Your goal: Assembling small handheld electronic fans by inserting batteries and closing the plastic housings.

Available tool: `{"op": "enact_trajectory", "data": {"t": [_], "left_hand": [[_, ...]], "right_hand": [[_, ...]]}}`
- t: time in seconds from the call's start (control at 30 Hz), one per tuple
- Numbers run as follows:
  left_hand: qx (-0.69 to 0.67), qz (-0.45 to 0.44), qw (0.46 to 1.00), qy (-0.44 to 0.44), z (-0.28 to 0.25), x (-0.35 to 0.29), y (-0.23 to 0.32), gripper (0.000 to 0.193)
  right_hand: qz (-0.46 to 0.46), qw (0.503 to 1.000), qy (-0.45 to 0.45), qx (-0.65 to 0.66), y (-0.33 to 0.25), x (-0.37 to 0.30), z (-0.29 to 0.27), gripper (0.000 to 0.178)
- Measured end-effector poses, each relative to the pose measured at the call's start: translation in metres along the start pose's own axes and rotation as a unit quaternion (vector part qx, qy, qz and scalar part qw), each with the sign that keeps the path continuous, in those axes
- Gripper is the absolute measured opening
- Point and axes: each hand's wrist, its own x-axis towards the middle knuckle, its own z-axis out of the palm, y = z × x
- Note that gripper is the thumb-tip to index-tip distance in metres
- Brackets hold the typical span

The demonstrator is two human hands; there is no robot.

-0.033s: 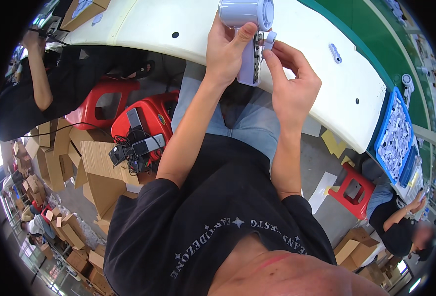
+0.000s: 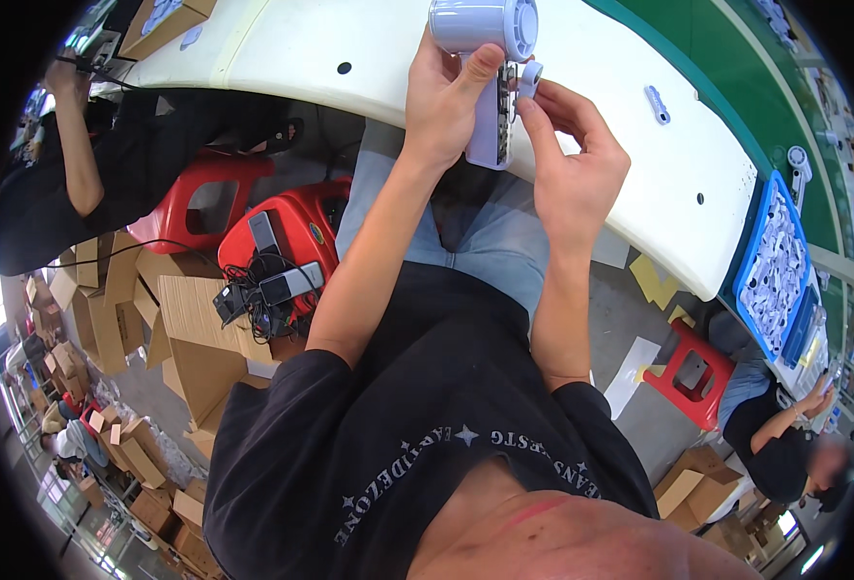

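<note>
So your left hand [image 2: 443,111] is closed around the pale lilac fan-shaped gadget [image 2: 486,135], gripping it just under its round head [image 2: 475,26], thumb laid across the front and the other fingers mostly hidden behind. The handle points down toward your lap from that grip, and its right side shows a strip of dark and metallic innards [image 2: 505,111]. Right beside that strip, your right hand [image 2: 581,159] has a small curved lilac piece [image 2: 531,77] pinched between thumb and fingers; I can't tell if the piece actually touches the handle. Your hands are over the near edge of the white table [image 2: 659,184]. A bit right of your grip there's a loose lilac part [image 2: 657,104] lying on the tabletop. Down and left of your hands, a red stool [image 2: 301,217] has grey boxy gadgets [image 2: 291,282] and tangled black cables on it, with an open cardboard box [image 2: 190,329] next to it. Well off to the right of your grip is a blue tray [image 2: 753,235] full of small lilac parts [image 2: 778,275], and way over left there's another person's forearm [image 2: 81,164].
</note>
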Motion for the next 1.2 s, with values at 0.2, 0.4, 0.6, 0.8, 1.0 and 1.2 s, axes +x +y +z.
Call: {"op": "enact_trajectory", "data": {"t": [0.2, 0.4, 0.6, 0.8, 1.0, 1.2], "left_hand": [[-0.009, 0.014, 1.000, 0.010, 0.009, -0.001, 0.003, 0.051], [0.011, 0.016, 1.000, -0.001, 0.002, 0.002, 0.001, 0.052], [0.017, 0.008, 1.000, -0.017, 0.001, 0.003, 0.001, 0.057], [0.027, 0.054, 0.998, -0.002, 0.014, 0.003, 0.009, 0.063], [0.032, 0.030, 0.999, -0.009, 0.007, 0.005, 0.001, 0.070], [0.003, 0.126, 0.990, -0.062, 0.011, 0.006, 0.007, 0.073]], "right_hand": [[0.045, 0.998, -0.025, 0.024, -0.002, -0.001, -0.005, 0.023], [0.031, 0.999, -0.038, -0.016, -0.004, -0.001, -0.004, 0.024], [-0.012, 1.000, -0.010, -0.006, 0.005, -0.001, 0.000, 0.021], [-0.013, 1.000, 0.015, 0.019, 0.005, 0.001, -0.001, 0.020], [-0.007, 0.999, 0.023, 0.024, 0.010, -0.001, 0.004, 0.020], [0.002, 0.999, 0.031, 0.044, 0.013, -0.001, 0.006, 0.020]]}}
